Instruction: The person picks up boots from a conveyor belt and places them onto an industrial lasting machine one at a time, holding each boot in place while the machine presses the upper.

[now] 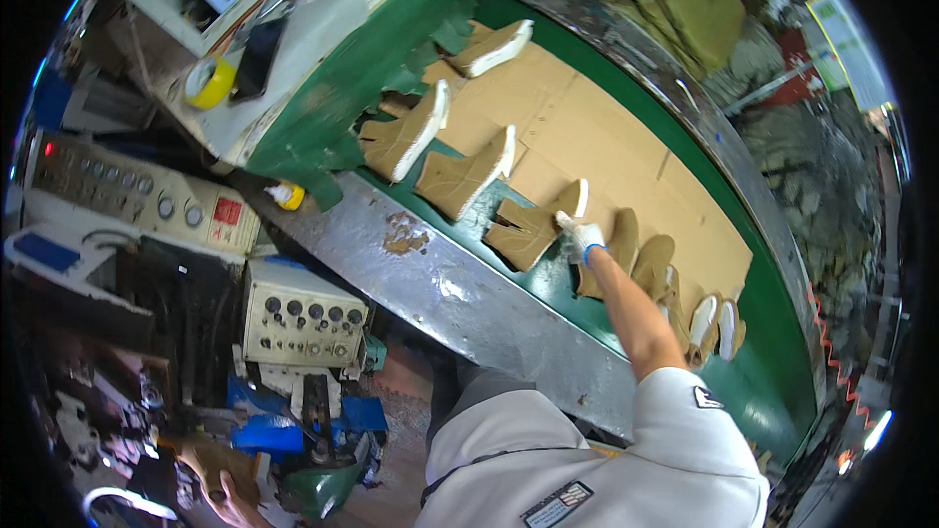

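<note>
My right hand [584, 236], in a white glove with a blue band at the wrist, reaches over the green conveyor belt. Its fingers are closed at the toe end of a tan ankle boot [526, 235] with a white sole, which lies on its side. At the lower left rim, my left hand [233, 506] grips another tan boot [207, 462] beside a machine; part of that hand is cut off by the frame edge. More tan boots with white soles, such as this one [467, 172], lie in a row along the belt on both sides of my right hand.
Flat cardboard [606, 142] covers part of the belt, bordered by a worn metal edge [440, 274]. Control boxes with knobs [305, 318] stand at left. Yellow tape [209, 82] and a dark phone [258, 59] rest on a ledge. Green sacks [685, 5] lie beyond.
</note>
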{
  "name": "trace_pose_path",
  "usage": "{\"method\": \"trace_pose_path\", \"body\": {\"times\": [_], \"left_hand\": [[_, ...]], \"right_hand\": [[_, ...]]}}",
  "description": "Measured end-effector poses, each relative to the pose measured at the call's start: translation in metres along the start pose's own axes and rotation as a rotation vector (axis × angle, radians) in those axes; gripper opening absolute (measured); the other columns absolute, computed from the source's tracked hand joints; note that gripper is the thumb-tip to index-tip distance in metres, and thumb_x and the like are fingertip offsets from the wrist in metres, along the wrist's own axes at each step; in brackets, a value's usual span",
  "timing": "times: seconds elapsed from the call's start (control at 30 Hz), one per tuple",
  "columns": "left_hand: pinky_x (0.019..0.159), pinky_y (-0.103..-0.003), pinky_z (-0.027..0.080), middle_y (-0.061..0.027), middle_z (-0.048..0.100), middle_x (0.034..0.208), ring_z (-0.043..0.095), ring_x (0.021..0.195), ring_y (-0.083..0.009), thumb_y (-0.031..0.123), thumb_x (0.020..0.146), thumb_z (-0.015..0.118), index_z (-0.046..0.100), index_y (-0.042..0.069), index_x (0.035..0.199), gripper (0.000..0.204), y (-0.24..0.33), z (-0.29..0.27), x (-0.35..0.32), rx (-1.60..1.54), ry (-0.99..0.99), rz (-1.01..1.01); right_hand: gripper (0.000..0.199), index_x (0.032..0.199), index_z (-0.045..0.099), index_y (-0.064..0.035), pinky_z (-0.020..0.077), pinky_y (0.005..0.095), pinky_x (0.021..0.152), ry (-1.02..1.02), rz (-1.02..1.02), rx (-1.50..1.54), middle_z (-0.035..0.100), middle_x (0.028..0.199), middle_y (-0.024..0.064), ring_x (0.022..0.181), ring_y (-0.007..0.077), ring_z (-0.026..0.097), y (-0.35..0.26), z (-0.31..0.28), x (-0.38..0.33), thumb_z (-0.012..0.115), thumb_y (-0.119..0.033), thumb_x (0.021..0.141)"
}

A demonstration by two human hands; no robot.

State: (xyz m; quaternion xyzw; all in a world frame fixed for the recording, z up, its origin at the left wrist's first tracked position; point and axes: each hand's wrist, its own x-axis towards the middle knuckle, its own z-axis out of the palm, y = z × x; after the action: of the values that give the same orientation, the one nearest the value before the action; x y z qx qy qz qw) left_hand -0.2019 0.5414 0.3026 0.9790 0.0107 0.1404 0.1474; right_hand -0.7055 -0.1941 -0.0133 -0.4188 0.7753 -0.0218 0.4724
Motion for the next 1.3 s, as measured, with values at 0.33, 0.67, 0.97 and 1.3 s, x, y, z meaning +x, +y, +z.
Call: {"method": "trace_pose_path", "body": {"times": [0.33, 0.67, 0.97, 1.3], "left_hand": [[0.094, -0.031, 0.053, -0.0095, 0.076, 0.115, 0.07, 0.104, -0.0163, 0.009, 0.086, 0.08, 0.069, 0.005, 0.129, 0.045, 0.085, -0.021, -0.031, -0.306, 0.137, -0.106], [0.095, -0.036, 0.055, -0.0194, 0.074, 0.119, 0.073, 0.108, -0.0313, 0.004, 0.084, 0.078, 0.068, 0.004, 0.132, 0.049, -0.001, -0.007, -0.036, -0.528, 0.115, -0.05], [0.101, -0.036, 0.051, -0.0143, 0.062, 0.143, 0.06, 0.127, -0.0208, 0.033, 0.095, 0.073, 0.056, 0.0, 0.147, 0.064, -0.002, -0.009, -0.018, -1.226, -0.554, -0.426], [0.081, -0.028, 0.061, -0.0114, 0.074, 0.113, 0.073, 0.097, -0.0163, 0.005, 0.084, 0.082, 0.064, -0.004, 0.131, 0.051, -0.022, 0.032, 0.042, -1.504, -0.22, -0.6]], "right_hand": [[0.058, 0.141, 0.054, 0.0018, 0.0518, 0.0485, 0.108, -0.813, -0.284, 0.724, 0.065, 0.135, 0.0141, 0.121, 0.0314, 0.065, -0.019, 0.034, -0.078, 0.075, -0.022, 0.093], [0.057, 0.146, 0.05, -0.0016, 0.055, 0.0463, 0.095, -1.18, -0.183, 0.368, 0.061, 0.134, 0.0212, 0.113, 0.0337, 0.065, -0.087, 0.184, -0.511, 0.056, -0.038, 0.102], [0.048, 0.141, 0.057, 0.0014, 0.0539, 0.0352, 0.096, -1.597, -0.252, 0.141, 0.067, 0.127, 0.0121, 0.111, 0.0207, 0.067, -0.098, 0.338, -0.63, 0.062, -0.026, 0.101], [0.056, 0.144, 0.053, 0.009, 0.0503, 0.0304, 0.1, -1.45, -0.513, 0.084, 0.065, 0.129, 0.0114, 0.114, 0.0177, 0.062, -0.106, 0.433, -0.675, 0.068, -0.023, 0.101]]}}
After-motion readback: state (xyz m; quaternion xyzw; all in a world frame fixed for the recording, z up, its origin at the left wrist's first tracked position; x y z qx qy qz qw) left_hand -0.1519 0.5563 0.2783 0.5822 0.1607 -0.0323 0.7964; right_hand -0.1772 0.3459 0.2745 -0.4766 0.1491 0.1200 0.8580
